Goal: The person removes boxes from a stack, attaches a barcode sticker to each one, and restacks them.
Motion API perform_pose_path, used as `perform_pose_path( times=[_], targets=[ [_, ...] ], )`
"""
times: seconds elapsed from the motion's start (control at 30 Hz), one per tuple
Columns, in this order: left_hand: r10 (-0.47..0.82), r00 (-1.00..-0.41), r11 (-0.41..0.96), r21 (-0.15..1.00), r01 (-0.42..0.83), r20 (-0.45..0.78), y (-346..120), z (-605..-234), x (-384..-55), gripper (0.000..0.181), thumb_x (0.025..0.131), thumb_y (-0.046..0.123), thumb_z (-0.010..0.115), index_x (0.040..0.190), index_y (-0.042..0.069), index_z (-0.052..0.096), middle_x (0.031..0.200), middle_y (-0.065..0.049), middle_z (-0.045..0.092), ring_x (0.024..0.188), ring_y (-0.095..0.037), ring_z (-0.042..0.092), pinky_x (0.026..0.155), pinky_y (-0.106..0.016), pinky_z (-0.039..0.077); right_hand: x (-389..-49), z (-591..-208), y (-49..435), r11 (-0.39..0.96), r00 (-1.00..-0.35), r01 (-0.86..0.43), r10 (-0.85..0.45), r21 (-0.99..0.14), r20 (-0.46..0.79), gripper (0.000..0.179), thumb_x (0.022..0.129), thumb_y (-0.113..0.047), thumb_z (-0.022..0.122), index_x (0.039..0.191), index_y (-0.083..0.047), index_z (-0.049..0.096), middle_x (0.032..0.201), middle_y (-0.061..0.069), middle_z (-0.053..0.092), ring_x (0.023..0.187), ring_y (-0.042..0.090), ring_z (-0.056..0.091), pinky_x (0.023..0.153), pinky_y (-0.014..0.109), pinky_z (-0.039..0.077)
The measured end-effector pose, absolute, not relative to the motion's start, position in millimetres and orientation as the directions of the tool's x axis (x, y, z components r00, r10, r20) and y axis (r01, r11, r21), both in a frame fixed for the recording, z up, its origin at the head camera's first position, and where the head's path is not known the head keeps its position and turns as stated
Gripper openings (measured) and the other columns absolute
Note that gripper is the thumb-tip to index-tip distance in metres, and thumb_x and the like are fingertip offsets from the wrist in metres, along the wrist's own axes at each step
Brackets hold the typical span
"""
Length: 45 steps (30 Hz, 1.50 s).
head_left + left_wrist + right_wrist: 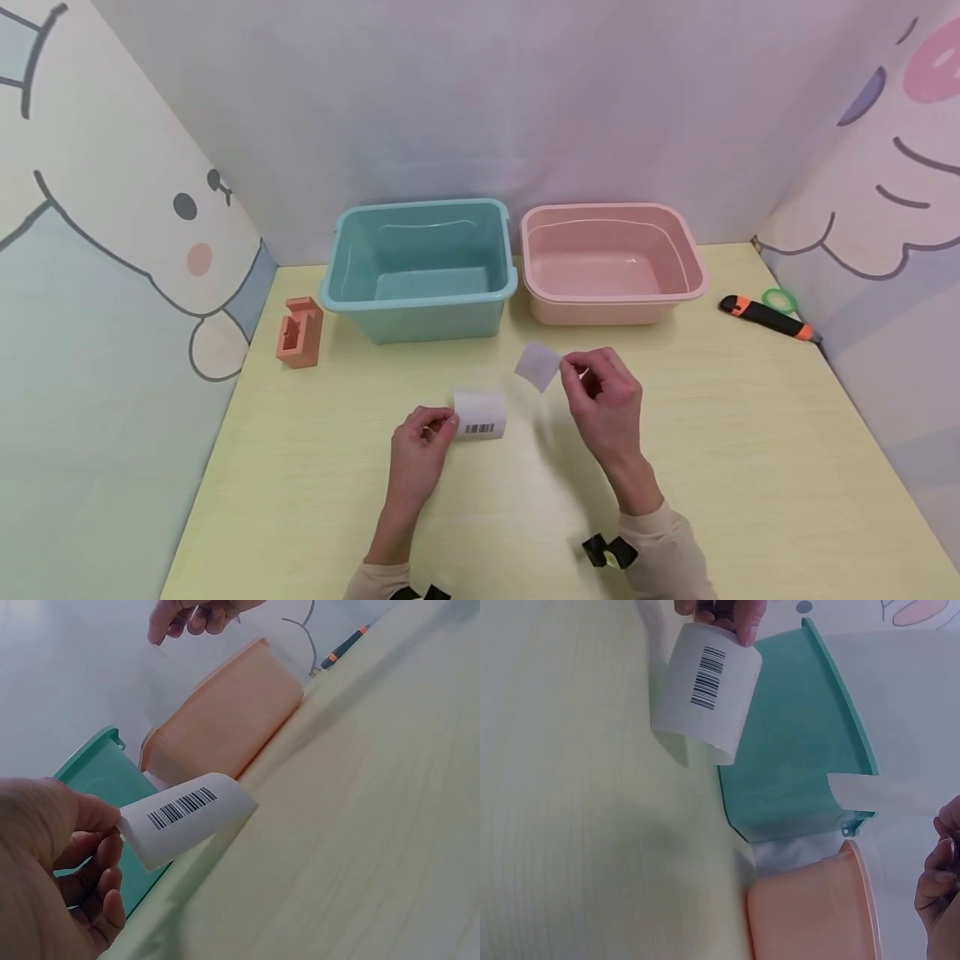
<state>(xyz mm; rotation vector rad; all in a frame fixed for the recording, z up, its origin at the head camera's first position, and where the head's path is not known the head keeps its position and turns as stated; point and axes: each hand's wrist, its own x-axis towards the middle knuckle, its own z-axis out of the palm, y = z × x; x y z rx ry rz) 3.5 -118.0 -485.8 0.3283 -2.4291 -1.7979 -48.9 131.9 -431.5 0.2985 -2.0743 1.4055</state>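
My left hand point(420, 450) pinches the left edge of a white barcode label point(480, 408) between thumb and fingers. The label curls over, its printed barcode facing up in the left wrist view point(184, 808). Farther right and a bit higher, my right hand point(607, 400) pinches a small, thin, whitish sheet point(537, 366) by one corner. That sheet stands apart from the label and looks slightly see-through. In the right wrist view, the sheet point(874, 793) overlaps the teal bin, and the right hand point(941, 877) shows only partly at the edge.
A teal bin point(420, 304) and a pink bin point(615, 298) stand side by side at the back of the table. At the left is an orange-pink tape dispenser point(300, 333). An orange-and-black utility knife point(768, 317) and a green ring point(780, 300) lie at the right.
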Motion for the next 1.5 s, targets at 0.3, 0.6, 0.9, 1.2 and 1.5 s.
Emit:
perform_pose_path(
  times=[0.3,0.6,0.9,1.2,1.5],
  targets=[
    [-0.263,-0.964,0.369,0.919,-0.136,-0.037,-120.5,-493.1,1.5,0.010,0.097,0.010,0.075,0.105,0.006,0.079,0.094,-0.004,0.066,0.087,-0.020,0.056,0.072,-0.026,0.046,-49.4,-434.4,129.2,0.419,-0.789,-0.501,0.138,-0.757,0.599,0.016,0.084,0.012,0.078,0.086,-0.004,0.077,0.080,0.005,0.062,0.056,0.010,0.048,0.052,0.015,0.038],
    [-0.257,-0.964,0.320,0.947,-0.020,0.066,-113.6,-478.8,1.6,0.011,0.099,0.011,0.073,0.108,0.009,0.079,0.096,-0.001,0.066,0.090,-0.018,0.057,0.077,-0.025,0.047,-46.3,-436.4,126.0,0.407,-0.809,-0.490,0.119,-0.771,0.576,0.016,0.085,0.011,0.077,0.088,-0.005,0.078,0.082,0.005,0.064,0.056,0.010,0.048,0.052,0.014,0.038],
    [-0.097,-0.995,0.160,0.987,0.017,0.033,-91.6,-444.7,4.2,0.017,0.103,0.014,0.070,0.117,0.011,0.079,0.100,-0.006,0.068,0.088,-0.022,0.059,0.077,-0.026,0.050,-37.8,-440.4,110.1,0.387,-0.828,-0.500,0.048,-0.775,0.559,0.016,0.086,0.008,0.080,0.089,-0.007,0.079,0.084,0.003,0.064,0.057,0.009,0.049,0.052,0.015,0.040],
    [-0.048,-0.998,0.140,0.990,0.035,0.042,-87.0,-441.4,5.7,0.020,0.104,0.013,0.067,0.120,0.013,0.078,0.108,-0.020,0.070,0.090,-0.021,0.060,0.080,-0.025,0.051,-32.2,-440.4,98.5,0.391,-0.837,-0.514,-0.033,-0.763,0.547,0.013,0.088,0.005,0.081,0.093,-0.008,0.081,0.085,0.002,0.064,0.059,0.009,0.050,0.052,0.018,0.044],
    [-0.041,-0.998,0.143,0.989,0.038,0.044,-88.3,-435.6,6.8,0.020,0.105,0.014,0.067,0.120,0.013,0.078,0.105,-0.011,0.070,0.091,-0.022,0.059,0.080,-0.025,0.050,-28.3,-437.2,89.0,0.362,-0.824,-0.551,-0.093,-0.752,0.559,0.013,0.087,0.005,0.080,0.092,-0.007,0.081,0.087,0.001,0.065,0.059,0.008,0.050,0.051,0.017,0.043]
  ],
)
